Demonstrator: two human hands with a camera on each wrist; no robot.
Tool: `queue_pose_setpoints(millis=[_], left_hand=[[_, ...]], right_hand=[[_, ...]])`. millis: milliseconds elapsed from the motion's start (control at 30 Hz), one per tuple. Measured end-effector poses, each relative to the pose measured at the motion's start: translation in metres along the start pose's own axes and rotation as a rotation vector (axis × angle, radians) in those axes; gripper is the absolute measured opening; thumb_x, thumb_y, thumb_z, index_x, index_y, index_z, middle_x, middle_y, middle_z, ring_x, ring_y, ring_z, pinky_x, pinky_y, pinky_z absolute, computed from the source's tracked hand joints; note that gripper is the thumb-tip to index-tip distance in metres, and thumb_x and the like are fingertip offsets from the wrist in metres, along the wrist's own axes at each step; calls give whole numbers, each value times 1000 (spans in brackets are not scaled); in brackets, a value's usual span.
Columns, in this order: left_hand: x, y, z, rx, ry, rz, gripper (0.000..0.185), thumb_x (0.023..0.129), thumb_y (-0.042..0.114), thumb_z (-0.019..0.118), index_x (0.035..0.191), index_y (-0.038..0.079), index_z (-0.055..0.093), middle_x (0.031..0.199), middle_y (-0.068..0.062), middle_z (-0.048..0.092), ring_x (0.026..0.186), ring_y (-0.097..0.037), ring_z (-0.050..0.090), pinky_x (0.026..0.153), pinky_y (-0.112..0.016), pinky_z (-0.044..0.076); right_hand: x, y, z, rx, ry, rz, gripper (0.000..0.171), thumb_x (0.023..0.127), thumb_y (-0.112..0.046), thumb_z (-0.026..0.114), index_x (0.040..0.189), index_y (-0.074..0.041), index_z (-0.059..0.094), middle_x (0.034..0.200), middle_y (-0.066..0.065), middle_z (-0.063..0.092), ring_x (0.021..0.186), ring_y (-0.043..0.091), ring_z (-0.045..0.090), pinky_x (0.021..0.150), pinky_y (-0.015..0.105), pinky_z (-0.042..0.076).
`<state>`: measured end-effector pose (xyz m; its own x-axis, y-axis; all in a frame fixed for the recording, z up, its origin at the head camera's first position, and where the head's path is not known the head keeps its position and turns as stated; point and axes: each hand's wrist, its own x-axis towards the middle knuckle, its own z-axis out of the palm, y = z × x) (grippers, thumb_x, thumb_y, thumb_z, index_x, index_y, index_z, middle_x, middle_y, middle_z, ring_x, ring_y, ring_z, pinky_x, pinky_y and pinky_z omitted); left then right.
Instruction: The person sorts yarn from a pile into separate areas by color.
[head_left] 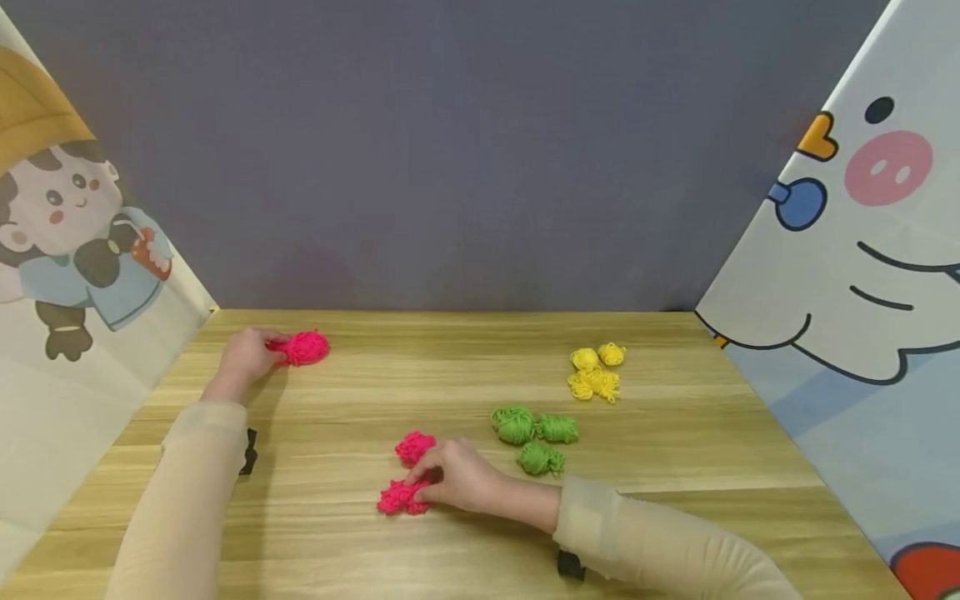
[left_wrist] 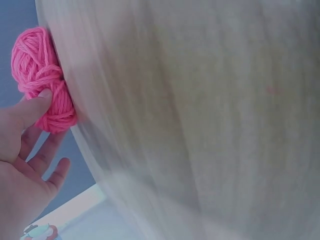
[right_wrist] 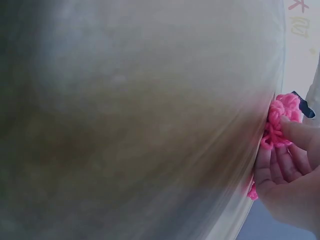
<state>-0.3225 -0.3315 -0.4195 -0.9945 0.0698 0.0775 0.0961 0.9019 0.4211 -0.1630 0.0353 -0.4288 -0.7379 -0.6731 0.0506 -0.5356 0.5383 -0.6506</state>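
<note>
At the back left of the table, my left hand pinches one end of a pink yarn bundle. The left wrist view shows that bundle tied in at the middle, with the thumb pressed on its lower half. Near the front centre my right hand pinches a smaller, knotted pink yarn bundle between thumb and fingers. Its loops stick out past the thumb in the right wrist view. Just behind it on the wood lies another pink bundle, close to the right fingertips.
Several green yarn bundles lie right of centre, beyond the right forearm. Farther back on the right is a cluster of yellow yarn bundles. A grey panel closes off the wooden table's back, with printed boards at both sides.
</note>
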Motion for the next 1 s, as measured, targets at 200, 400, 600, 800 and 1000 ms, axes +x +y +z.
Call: queue_pose_setpoints(millis=[200, 400, 600, 800, 1000], left_hand=[[1, 6, -5, 39, 2, 11, 32, 80, 9, 69, 110, -1, 67, 117, -29, 59, 109, -53, 48, 93, -59, 39], [-1, 13, -9, 47, 11, -7, 30, 80, 7, 70, 108, 0, 69, 116, -28, 60, 110, -52, 49, 92, -59, 41], [-5, 19, -15, 15, 17, -25, 26, 83, 7, 67, 109, 1, 69, 117, -28, 60, 112, -51, 49, 92, -60, 40], [-8, 27, -20, 2, 69, 0, 25, 82, 6, 67, 106, 0, 69, 112, -27, 62, 108, -49, 52, 90, -58, 43], [-10, 36, -26, 2, 97, 8, 24, 81, 7, 67, 105, 0, 70, 105, -28, 65, 98, -48, 56, 82, -57, 45]], right_hand=[[1, 5, 1, 14, -5, 6, 14, 74, -14, 80, 87, -16, 76, 85, -10, 71, 69, -6, 54, 64, 9, 46], [1, 5, 0, 31, -6, 6, 15, 73, -13, 80, 87, -16, 76, 86, -9, 72, 68, -7, 53, 65, 9, 46], [4, 3, 0, 34, -18, 6, 15, 73, -13, 80, 87, -16, 76, 87, -8, 72, 70, -6, 55, 64, 9, 46], [4, 3, 0, 36, -22, 11, 14, 74, -12, 80, 87, -16, 76, 87, -8, 72, 71, -4, 56, 65, 9, 45], [4, 3, 0, 26, -23, 17, 14, 74, -13, 80, 87, -17, 76, 86, -10, 71, 69, -7, 53, 64, 9, 45]])
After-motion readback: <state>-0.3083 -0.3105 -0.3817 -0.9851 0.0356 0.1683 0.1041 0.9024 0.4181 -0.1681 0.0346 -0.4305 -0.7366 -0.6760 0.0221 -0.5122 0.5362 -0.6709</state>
